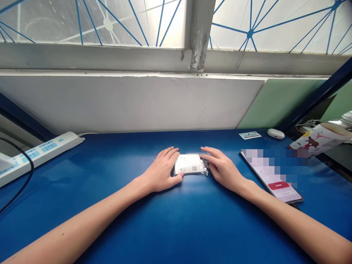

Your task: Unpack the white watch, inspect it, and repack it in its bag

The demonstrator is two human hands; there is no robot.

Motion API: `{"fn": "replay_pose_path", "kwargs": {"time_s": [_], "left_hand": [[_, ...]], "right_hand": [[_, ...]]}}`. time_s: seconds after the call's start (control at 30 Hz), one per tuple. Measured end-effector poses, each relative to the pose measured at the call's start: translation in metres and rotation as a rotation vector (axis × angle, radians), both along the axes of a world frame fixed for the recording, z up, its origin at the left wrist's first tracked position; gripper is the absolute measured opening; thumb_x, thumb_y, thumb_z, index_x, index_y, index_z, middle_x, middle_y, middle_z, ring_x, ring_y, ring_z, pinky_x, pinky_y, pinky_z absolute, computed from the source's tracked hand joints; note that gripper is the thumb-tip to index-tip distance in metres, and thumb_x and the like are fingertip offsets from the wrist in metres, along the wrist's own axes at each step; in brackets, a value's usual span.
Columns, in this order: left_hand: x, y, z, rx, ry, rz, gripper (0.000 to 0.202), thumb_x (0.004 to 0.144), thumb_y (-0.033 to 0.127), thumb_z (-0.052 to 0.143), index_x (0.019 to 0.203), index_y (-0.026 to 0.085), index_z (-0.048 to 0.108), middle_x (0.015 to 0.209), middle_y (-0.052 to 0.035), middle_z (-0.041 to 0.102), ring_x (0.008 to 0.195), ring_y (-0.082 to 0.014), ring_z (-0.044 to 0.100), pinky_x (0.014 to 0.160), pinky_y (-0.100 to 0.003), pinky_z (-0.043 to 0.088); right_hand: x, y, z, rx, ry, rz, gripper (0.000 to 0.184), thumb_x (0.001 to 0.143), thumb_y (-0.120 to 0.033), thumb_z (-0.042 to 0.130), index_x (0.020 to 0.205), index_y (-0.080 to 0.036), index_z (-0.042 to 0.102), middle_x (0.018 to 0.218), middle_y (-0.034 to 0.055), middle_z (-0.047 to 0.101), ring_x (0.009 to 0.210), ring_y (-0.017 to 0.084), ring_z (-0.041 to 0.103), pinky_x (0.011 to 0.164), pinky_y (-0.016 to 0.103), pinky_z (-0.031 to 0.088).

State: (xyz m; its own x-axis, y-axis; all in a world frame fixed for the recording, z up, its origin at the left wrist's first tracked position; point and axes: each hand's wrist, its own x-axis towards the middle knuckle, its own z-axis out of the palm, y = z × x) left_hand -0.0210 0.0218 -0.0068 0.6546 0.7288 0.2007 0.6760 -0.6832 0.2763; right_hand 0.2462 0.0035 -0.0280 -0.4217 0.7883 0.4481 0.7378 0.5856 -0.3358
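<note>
A small flat white packet (188,164) in a clear, shiny plastic wrapper lies on the blue tabletop, with small printed marks on its face. My left hand (164,171) rests at the packet's left side, fingers stretched out and the thumb against its lower left corner. At the other end is my right hand (222,168), its fingers extended and apart. The right index fingertip touches the crinkled right end of the wrapper. Neither hand is closed around the packet.
A white power strip (44,154) and a black cable (30,179) are at left. To the right lie a phone (275,179), a small card (249,135), a white earbud case (275,134) and a labelled bottle (321,135). A low wall (137,102) bounds the back.
</note>
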Motion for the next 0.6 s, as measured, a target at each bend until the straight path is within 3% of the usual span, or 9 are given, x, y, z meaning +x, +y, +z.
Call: {"fn": "replay_pose_path", "kwargs": {"time_s": [0.1,0.2,0.33,0.47,0.6], "left_hand": [[0.0003,-0.0005,-0.0001,0.002,0.013,0.01,0.056,0.086,0.038,0.057,0.133,0.009,0.05,0.147,-0.0228,0.046,0.142,-0.0376,0.034,0.115,-0.054,0.033],[0.0002,-0.0012,0.0003,0.004,0.009,0.011,0.055,0.086,0.036,0.056,0.133,0.008,0.05,0.146,-0.0231,0.047,0.142,-0.0374,0.034,0.116,-0.054,0.033],[-0.0004,-0.0015,0.0018,0.006,0.004,-0.005,0.057,0.087,0.036,0.056,0.136,0.009,0.047,0.146,-0.0219,0.047,0.142,-0.0369,0.035,0.116,-0.054,0.032],[-0.001,-0.0012,0.0019,-0.014,0.018,-0.01,0.068,0.091,0.048,0.054,0.144,0.008,0.041,0.15,-0.0228,0.041,0.144,-0.0384,0.031,0.116,-0.056,0.031],[-0.0012,-0.0006,0.0013,-0.04,0.02,-0.007,0.067,0.091,0.056,0.054,0.142,0.011,0.046,0.151,-0.0224,0.04,0.143,-0.0394,0.032,0.114,-0.058,0.032]], "right_hand": [[0.001,0.0013,-0.0002,0.089,-0.026,-0.019,0.03,0.092,-0.014,0.047,0.102,-0.021,0.073,0.111,0.0096,0.073,0.116,0.031,0.061,0.099,0.052,0.051],[0.0028,0.0041,0.0001,0.062,-0.024,-0.001,0.031,0.09,-0.014,0.048,0.108,-0.023,0.072,0.097,0.0075,0.074,0.096,0.028,0.065,0.101,0.055,0.048],[0.0028,0.0046,0.0022,0.021,0.021,0.015,0.036,0.089,-0.014,0.049,0.119,-0.021,0.067,0.095,0.0068,0.072,0.092,0.025,0.065,0.104,0.054,0.045],[0.0001,0.0021,0.0059,0.012,0.035,0.031,0.033,0.093,-0.021,0.051,0.123,-0.02,0.064,0.096,0.0071,0.073,0.094,0.025,0.067,0.106,0.052,0.043],[0.0,0.0018,0.0065,-0.01,0.036,0.055,0.033,0.094,-0.029,0.055,0.125,-0.02,0.063,0.094,0.0067,0.074,0.094,0.025,0.068,0.106,0.055,0.042]]}}
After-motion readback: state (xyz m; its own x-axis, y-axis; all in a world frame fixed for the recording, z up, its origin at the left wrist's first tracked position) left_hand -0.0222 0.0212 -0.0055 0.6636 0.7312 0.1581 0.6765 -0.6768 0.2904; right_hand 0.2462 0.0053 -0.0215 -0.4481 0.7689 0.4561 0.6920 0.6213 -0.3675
